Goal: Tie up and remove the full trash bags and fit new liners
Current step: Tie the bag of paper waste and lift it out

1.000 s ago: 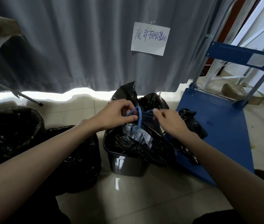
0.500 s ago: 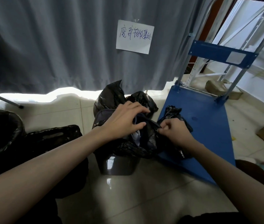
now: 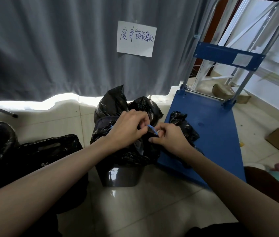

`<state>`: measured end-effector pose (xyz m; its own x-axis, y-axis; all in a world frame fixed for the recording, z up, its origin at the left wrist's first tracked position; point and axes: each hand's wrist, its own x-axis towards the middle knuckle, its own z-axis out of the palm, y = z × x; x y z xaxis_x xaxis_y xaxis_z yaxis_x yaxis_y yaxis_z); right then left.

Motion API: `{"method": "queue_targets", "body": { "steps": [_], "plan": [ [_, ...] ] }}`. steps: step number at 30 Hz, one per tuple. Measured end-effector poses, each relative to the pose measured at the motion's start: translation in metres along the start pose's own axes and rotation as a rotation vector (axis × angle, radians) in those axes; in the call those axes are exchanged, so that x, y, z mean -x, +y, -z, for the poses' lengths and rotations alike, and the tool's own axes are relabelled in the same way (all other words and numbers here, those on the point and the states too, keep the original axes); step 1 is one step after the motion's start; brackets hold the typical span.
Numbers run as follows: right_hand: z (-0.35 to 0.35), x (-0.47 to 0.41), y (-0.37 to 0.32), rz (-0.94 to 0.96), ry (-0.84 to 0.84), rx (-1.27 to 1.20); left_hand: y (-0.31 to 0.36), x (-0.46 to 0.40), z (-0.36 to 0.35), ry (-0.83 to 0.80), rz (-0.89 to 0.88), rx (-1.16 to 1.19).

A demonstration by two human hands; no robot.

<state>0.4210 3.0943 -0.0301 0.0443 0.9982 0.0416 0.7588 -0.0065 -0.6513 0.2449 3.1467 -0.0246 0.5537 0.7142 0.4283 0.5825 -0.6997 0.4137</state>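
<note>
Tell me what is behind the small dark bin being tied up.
Behind the bin a bulging black trash bag stands on the tiled floor before the grey curtain. Both hands and the bin's own liner cover that bag's lower part.

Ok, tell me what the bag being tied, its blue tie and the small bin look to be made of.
Trash bag: thin glossy black plastic film, judging by its crinkles and glints.
Blue drawstring, pinched between both hands: a narrow band, probably plastic.
Bin: dark, smooth, likely hard plastic; its wall shows a sharp bright reflection.
</note>
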Motion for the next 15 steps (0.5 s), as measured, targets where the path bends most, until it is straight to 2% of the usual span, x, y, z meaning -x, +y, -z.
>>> {"method": "queue_targets", "body": {
  "steps": [3,8,12,15],
  "plan": [
    [-0.003,0.000,0.001,0.027,0.107,0.079,0.001,0.000,0.002,0.002,-0.010,-0.009],
    [-0.002,0.001,-0.004,0.071,0.131,0.030,0.005,-0.004,0.004,-0.064,-0.111,-0.064],
    [-0.003,0.002,0.001,0.024,0.120,0.065,0.002,-0.004,0.007,0.018,-0.119,-0.138],
    [-0.004,0.002,0.006,-0.021,0.068,0.075,0.003,-0.006,0.011,0.151,0.005,-0.008]
  ]
}}
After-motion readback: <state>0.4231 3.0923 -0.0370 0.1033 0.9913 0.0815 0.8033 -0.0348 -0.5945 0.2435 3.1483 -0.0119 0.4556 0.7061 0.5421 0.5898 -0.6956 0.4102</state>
